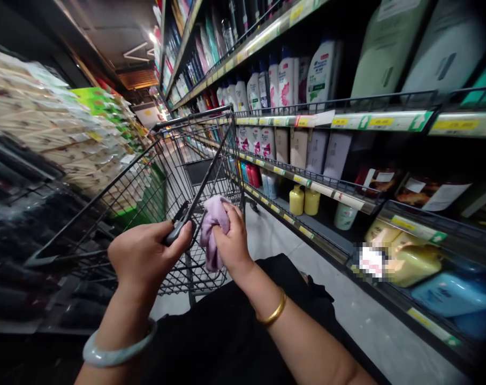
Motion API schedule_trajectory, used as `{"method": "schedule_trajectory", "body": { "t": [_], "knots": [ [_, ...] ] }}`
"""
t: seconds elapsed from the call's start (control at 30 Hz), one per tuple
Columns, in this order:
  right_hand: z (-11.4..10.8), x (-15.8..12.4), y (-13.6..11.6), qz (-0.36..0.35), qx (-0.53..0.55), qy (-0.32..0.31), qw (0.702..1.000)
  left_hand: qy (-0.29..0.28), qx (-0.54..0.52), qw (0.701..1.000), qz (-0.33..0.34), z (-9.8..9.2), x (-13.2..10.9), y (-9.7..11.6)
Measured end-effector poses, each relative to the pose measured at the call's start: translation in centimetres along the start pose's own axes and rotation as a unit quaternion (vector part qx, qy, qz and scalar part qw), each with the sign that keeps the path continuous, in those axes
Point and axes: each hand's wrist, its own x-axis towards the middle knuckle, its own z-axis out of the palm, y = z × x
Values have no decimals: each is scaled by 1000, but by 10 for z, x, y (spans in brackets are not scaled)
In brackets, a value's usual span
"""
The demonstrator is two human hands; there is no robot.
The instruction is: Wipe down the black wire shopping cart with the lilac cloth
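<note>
A dark wire shopping cart [190, 267] stands right in front of me, tilted in the view. My left hand [142, 254] is wrapped round the dark cart handle [174, 232], with the thumb on top. A crumpled light-purple cloth [214, 230] is bunched in my right hand [233, 240], close beside the handle. Whether the cloth touches the cart cannot be made out. In the cart's wire basket no goods show.
Along the right run shelves [339, 192] of shampoo bottles [323, 72] with price labels. Yellow bottles [296, 200] stand on a low shelf. Stacked packaged goods [38, 117] line the left. Grey floor [275, 235] lies between cart and shelves.
</note>
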Motion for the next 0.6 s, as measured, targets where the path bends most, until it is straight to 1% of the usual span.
{"method": "schedule_trajectory", "body": {
  "t": [0.07, 0.13, 0.17, 0.2, 0.27, 0.3, 0.33, 0.37, 0.4, 0.47, 0.5, 0.53, 0.57, 0.6],
  "knots": [
    [-2, -2, -12, -77, -13, -15, 997, 31, -19, 999, 12, -4, -8, 4],
    [-5, -2, -10, -120, -21, -28, 992, 50, -33, 998, 29, -8, -15, 8],
    [-6, -2, -5, -117, -24, -30, 992, 56, -38, 997, 39, -10, -18, 9],
    [-7, -1, 2, -94, -28, -27, 995, 60, -42, 996, 46, -13, -22, 10],
    [-9, 1, 12, -6, -36, -7, 999, 65, -47, 995, 53, -17, -28, 9],
    [-11, 1, 12, 35, -37, 4, 999, 65, -52, 995, 53, -20, -30, 8],
    [-12, 0, 8, 55, -33, 10, 998, 64, -57, 995, 51, -22, -33, 7],
    [-13, -1, 0, 46, -26, 4, 999, 61, -62, 995, 47, -24, -35, 7],
    [-14, -2, -10, 16, -16, -10, 1000, 59, -67, 995, 42, -26, -38, 6],
    [-16, -5, -27, -76, 0, -60, 995, 57, -75, 995, 32, -29, -42, 7],
    [-16, -6, -31, -101, 3, -75, 992, 57, -78, 995, 28, -30, -44, 7],
    [-16, -6, -30, -109, 6, -78, 991, 58, -79, 995, 25, -32, -45, 8],
    [-16, -5, -24, -96, 7, -68, 993, 58, -79, 995, 24, -33, -47, 9],
    [-15, -3, -14, -64, 6, -51, 997, 60, -79, 995, 24, -34, -49, 9]
  ]
}}
